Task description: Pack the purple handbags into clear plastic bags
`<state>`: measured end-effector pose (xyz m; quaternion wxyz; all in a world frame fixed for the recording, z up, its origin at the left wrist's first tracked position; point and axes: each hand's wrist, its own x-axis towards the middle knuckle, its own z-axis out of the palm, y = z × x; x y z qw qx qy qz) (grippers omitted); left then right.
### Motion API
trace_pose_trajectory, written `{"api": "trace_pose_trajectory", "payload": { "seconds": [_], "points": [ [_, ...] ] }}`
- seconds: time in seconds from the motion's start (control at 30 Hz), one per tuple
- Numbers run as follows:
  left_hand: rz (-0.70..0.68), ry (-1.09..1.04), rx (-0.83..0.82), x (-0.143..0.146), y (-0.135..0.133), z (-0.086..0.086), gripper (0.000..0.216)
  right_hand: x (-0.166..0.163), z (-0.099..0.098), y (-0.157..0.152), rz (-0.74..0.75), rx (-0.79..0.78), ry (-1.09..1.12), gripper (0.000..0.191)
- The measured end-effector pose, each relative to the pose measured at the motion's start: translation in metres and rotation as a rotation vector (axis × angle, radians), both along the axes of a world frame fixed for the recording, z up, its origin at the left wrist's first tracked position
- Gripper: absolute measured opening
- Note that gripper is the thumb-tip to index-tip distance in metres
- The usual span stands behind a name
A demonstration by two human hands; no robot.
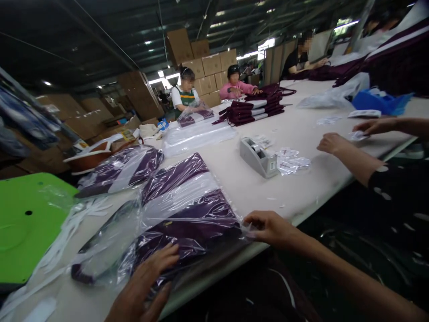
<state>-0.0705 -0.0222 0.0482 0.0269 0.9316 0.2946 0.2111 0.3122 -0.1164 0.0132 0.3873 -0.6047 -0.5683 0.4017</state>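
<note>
In front of me lies a dark purple bag [187, 228] with a wide pale grey band, packed in a clear plastic bag [217, 201]. Its dark strap [83, 273] loops out to the left under the film. My left hand [144, 281] rests at the near left part of the package, fingers apart. At the right edge, my right hand [268, 226] pinches the near right corner of the plastic. A second wrapped purple bag [125, 167] lies just behind, to the left. A grey tape dispenser [258, 156] stands beyond the package, beside small plastic-wrapped labels [291, 162].
A co-worker's hands [335, 143] handle a small packet at right. Clear plastic sleeves [197, 136] and stacked purple bags [254, 109] lie farther back. A green board [30, 223] and white strips [67, 232] are at left. The table's near edge [311, 208] runs diagonally.
</note>
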Motion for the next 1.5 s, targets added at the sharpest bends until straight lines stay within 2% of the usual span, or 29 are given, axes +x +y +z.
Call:
{"api": "trace_pose_trajectory", "payload": {
  "seconds": [0.07, 0.17, 0.23, 0.33, 0.47, 0.57, 0.67, 0.73, 0.83, 0.93, 1.13, 1.27, 1.33, 1.4, 1.5],
  "points": [
    [-0.090, 0.009, 0.016, 0.049, -0.005, 0.008, 0.046, -0.012, 0.000, 0.006, -0.048, 0.036, -0.015, 0.019],
    [-0.167, -0.023, 0.036, 0.108, -0.005, 0.003, 0.052, -0.025, 0.003, 0.017, -0.153, 0.047, -0.084, 0.012],
    [-0.145, -0.049, 0.034, 0.133, -0.002, -0.010, 0.051, -0.030, 0.006, 0.024, -0.213, 0.013, -0.218, 0.008],
    [-0.113, -0.052, 0.059, 0.150, 0.002, -0.027, 0.049, -0.034, 0.010, 0.035, -0.267, -0.053, -0.448, 0.009],
    [-0.094, -0.035, 0.135, 0.160, 0.011, -0.036, 0.050, -0.037, 0.007, 0.059, -0.320, -0.065, -0.555, 0.016],
    [-0.107, -0.047, 0.220, 0.170, 0.020, -0.044, 0.046, -0.033, 0.002, 0.076, -0.331, -0.052, -0.523, 0.014],
    [-0.121, -0.073, 0.291, 0.178, 0.028, -0.061, 0.042, -0.023, 0.000, 0.086, -0.297, -0.037, -0.476, 0.020],
    [-0.127, -0.074, 0.312, 0.180, 0.031, -0.071, 0.042, -0.015, 0.001, 0.087, -0.249, -0.079, -0.388, 0.025],
    [-0.145, -0.046, 0.302, 0.178, 0.031, -0.080, 0.047, -0.006, 0.007, 0.083, -0.218, -0.250, -0.042, 0.023],
    [-0.161, 0.004, 0.300, 0.175, 0.030, -0.079, 0.053, -0.004, 0.014, 0.075, -0.237, -0.330, 0.184, 0.023],
    [-0.203, 0.176, 0.369, 0.173, 0.031, -0.061, 0.046, -0.014, 0.018, 0.068, -0.244, -0.285, 0.222, 0.033],
    [-0.221, 0.114, 0.480, 0.168, 0.032, -0.052, 0.046, -0.020, 0.011, 0.065, -0.289, -0.226, 0.266, 0.044],
    [-0.221, 0.013, 0.572, 0.162, 0.035, -0.054, 0.047, -0.028, 0.006, 0.064, -0.315, -0.206, 0.352, 0.045],
    [-0.229, -0.080, 0.664, 0.158, 0.040, -0.062, 0.046, -0.040, 0.000, 0.064, -0.342, -0.195, 0.530, 0.043],
    [-0.164, -0.201, 0.773, 0.157, 0.046, -0.076, 0.042, -0.056, -0.010, 0.062, -0.279, -0.181, 0.783, 0.049]
  ]
}}
